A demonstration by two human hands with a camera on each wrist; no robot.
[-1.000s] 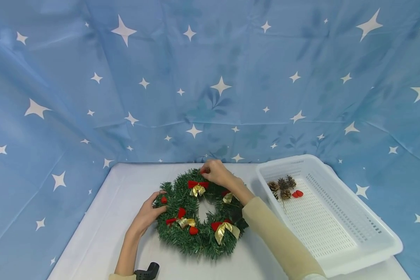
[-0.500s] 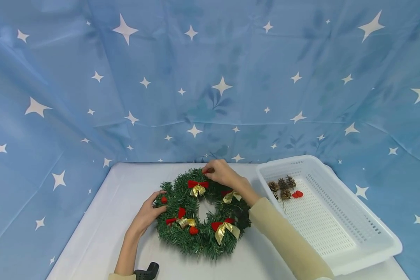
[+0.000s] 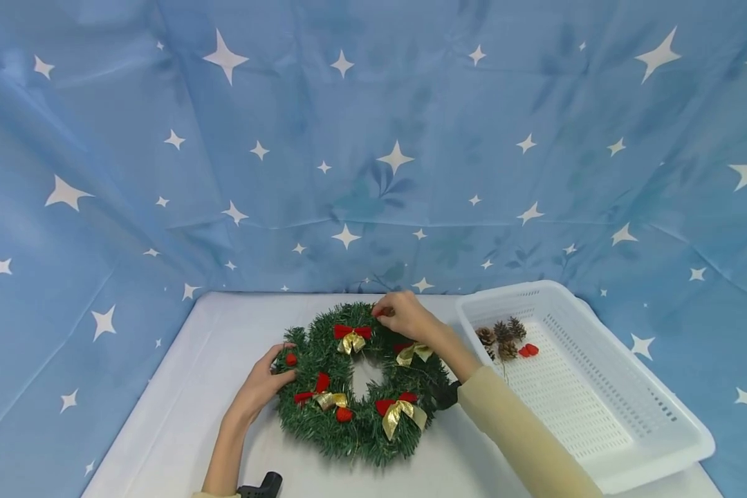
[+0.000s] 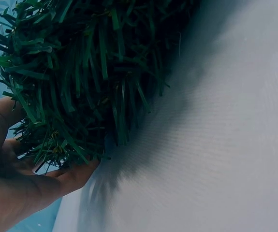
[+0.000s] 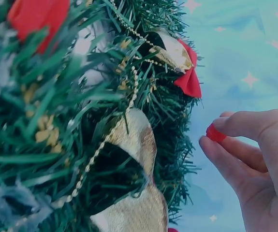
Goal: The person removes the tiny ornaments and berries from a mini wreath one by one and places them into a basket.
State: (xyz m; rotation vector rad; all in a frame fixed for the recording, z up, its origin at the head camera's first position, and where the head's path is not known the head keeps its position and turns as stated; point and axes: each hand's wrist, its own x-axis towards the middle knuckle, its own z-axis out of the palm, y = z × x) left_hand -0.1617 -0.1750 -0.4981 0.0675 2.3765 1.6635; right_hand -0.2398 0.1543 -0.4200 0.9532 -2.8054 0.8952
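Observation:
A green wreath (image 3: 311, 436) lies on the white table, dressed with several red-and-gold bows (image 3: 352, 338) and small red berry-like ornaments (image 3: 344, 415). My left hand (image 3: 258, 384) grips the wreath's left side, thumb and fingers around its bristles, as the left wrist view shows from close up. Over the wreath's far right part, my right hand (image 3: 407, 318) pinches another small red ornament (image 5: 216, 133) between thumb and fingertips. In the right wrist view this ornament is beside the wreath's edge, apart from the greenery. A gold bead string (image 5: 93, 162) runs over the branches.
A white plastic basket (image 3: 647, 443) stands on the right of the table (image 3: 180, 387). Inside it are several pine cones (image 3: 507, 339) and red ornaments (image 3: 528, 351) at the far left. A blue star-patterned cloth (image 3: 373, 187) hangs behind.
My right hand has shifted a little to the right along the wreath's far side, still pinching the red ornament. The left hand keeps its place on the wreath.

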